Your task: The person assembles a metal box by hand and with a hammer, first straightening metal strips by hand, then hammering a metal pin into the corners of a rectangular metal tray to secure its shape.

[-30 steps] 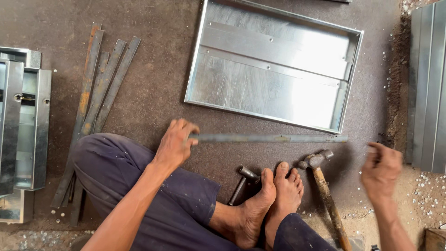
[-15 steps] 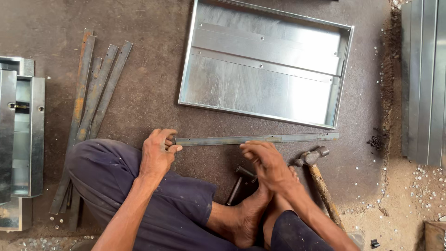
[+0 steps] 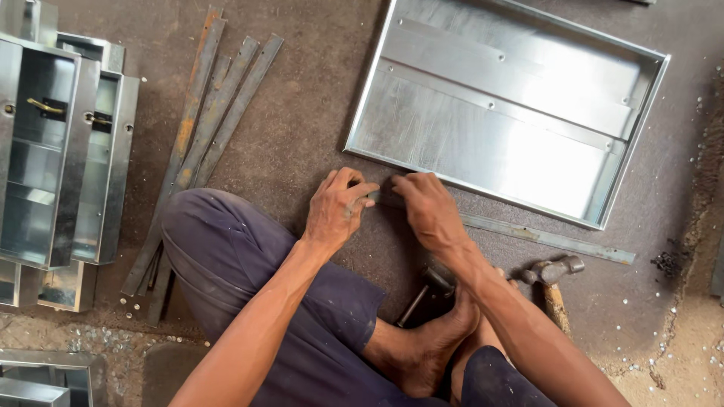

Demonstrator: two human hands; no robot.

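Workshop floor, dark mat. Long metal strip lies flat just beside sheet-metal tray. Left hand and right hand both closed, pinching strip's left end. Advice: keep strip flat, grip firm, fingers off sharp edges. Hammer near right.

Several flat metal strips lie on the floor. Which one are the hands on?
The lone grey strip in front of the tray; both hands grip its left end. The rusty strips lie untouched, bundled at far left.
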